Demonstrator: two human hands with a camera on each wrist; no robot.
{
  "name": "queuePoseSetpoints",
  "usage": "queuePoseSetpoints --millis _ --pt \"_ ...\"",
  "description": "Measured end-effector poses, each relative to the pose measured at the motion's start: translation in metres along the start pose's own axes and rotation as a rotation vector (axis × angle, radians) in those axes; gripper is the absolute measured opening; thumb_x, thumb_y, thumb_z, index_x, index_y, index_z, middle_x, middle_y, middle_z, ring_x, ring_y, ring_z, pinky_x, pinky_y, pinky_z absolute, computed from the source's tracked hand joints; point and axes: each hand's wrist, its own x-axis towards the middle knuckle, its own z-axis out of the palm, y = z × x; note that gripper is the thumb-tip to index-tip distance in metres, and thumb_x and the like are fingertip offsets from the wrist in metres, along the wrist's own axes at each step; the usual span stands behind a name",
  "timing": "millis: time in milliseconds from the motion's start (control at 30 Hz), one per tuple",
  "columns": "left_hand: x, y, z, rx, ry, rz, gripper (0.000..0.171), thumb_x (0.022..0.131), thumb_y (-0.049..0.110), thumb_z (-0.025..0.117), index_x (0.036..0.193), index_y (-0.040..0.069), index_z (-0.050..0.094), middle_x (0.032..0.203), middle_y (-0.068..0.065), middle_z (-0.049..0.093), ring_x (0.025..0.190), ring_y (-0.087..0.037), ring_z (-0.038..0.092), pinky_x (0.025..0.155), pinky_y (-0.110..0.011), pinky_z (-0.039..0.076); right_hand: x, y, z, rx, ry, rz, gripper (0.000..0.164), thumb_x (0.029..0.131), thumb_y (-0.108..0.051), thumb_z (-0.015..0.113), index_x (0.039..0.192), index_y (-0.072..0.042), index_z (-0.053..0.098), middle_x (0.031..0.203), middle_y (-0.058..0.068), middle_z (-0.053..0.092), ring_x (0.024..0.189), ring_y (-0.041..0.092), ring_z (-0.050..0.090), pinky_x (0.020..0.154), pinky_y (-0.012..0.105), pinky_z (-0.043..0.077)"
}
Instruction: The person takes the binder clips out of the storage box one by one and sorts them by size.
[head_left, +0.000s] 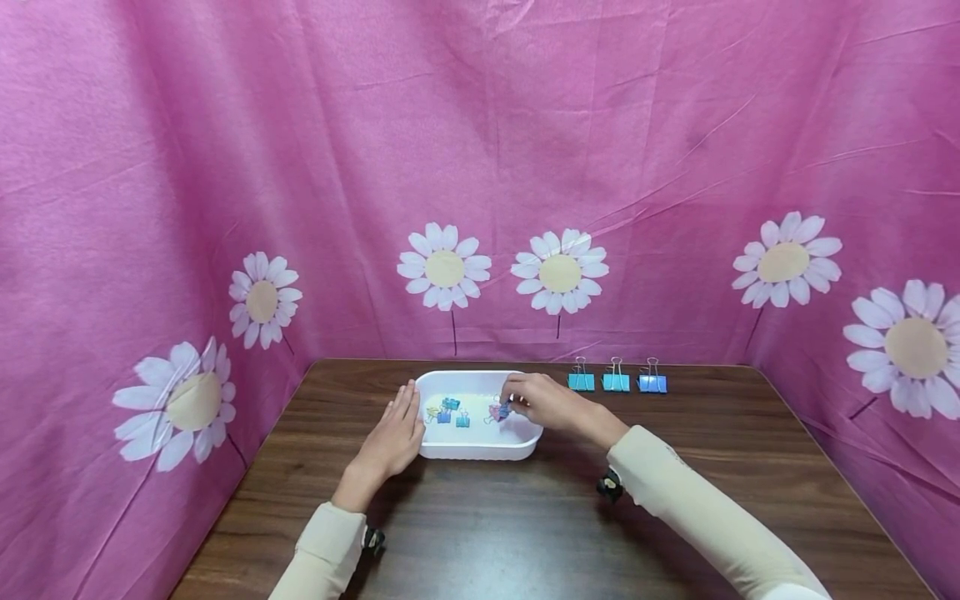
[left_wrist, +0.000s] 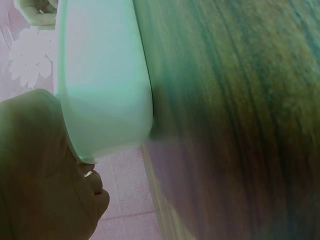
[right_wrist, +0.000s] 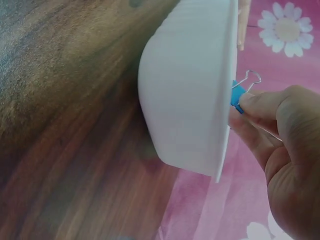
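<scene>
A white oval tray (head_left: 478, 452) stands on the table. My left hand (head_left: 392, 435) rests against its left end, fingers extended along the rim. Over the tray's right part, my right hand (head_left: 551, 404) pinches a blue binder clip (right_wrist: 237, 96) between thumb and fingers; its wire handle shows in the right wrist view. A pink binder clip (head_left: 494, 412) lies in the tray just beside those fingertips. Toward the tray's left sit several small clips, among them a teal binder clip (head_left: 462, 421), a purple-blue binder clip (head_left: 444, 417) and a yellow one (head_left: 432, 412), partly bunched together.
At the back of the brown wooden table (head_left: 480, 525), right of the tray, three larger binder clips stand in a row: two teal, with one teal clip (head_left: 616, 382) in the middle, and a blue clip (head_left: 652, 384). A pink flowered curtain (head_left: 480, 150) surrounds the table.
</scene>
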Motion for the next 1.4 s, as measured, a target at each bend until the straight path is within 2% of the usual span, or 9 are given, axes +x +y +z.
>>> queuePoseSetpoints --millis 533,700,967,1233,1400 --pt "0.000 0.000 0.000 -0.004 -0.003 -0.002 0.059 0.112 0.016 0.038 0.163 -0.013 0.026 0.176 -0.027 0.018 0.164 -0.045 0.020 0.134 -0.058 0.024 -0.023 0.000 -0.029 0.014 0.083 0.005 0.015 0.096 0.002 0.073 0.102 -0.011 0.079 0.104 0.000 0.077 0.094 0.012 0.074 0.082 0.026 0.065" --pt "0.000 0.000 -0.002 -0.005 -0.008 -0.004 0.060 0.112 0.017 0.038 0.163 -0.013 0.026 0.176 -0.026 0.017 0.164 -0.045 0.020 0.134 -0.058 0.023 -0.033 0.004 -0.036 0.007 0.107 0.046 0.013 0.096 0.000 0.074 0.102 -0.011 0.077 0.106 -0.001 0.075 0.095 0.014 0.073 0.084 0.029 0.065" --pt "0.001 0.000 -0.002 -0.006 -0.012 -0.006 0.059 0.112 0.016 0.036 0.163 -0.013 0.026 0.176 -0.027 0.017 0.164 -0.046 0.019 0.134 -0.059 0.022 -0.052 0.009 -0.042 0.055 0.137 0.157 0.012 0.095 -0.002 0.076 0.104 -0.011 0.077 0.103 0.000 0.077 0.092 0.015 0.076 0.083 0.027 0.066" --pt "0.001 0.000 -0.001 -0.009 -0.007 -0.008 0.059 0.112 0.016 0.037 0.163 -0.013 0.025 0.176 -0.027 0.018 0.164 -0.046 0.019 0.134 -0.059 0.022 -0.071 0.022 -0.043 0.036 0.233 0.135 0.014 0.091 0.003 0.078 0.098 -0.010 0.078 0.096 0.004 0.078 0.087 0.015 0.075 0.079 0.031 0.067" --pt "0.001 0.000 0.000 -0.011 -0.007 -0.009 0.059 0.112 0.016 0.037 0.163 -0.013 0.026 0.176 -0.027 0.017 0.164 -0.045 0.018 0.135 -0.059 0.021 -0.083 0.027 -0.043 0.037 0.261 0.173 0.015 0.090 0.003 0.079 0.095 -0.011 0.078 0.092 0.000 0.077 0.085 0.013 0.074 0.077 0.031 0.066"
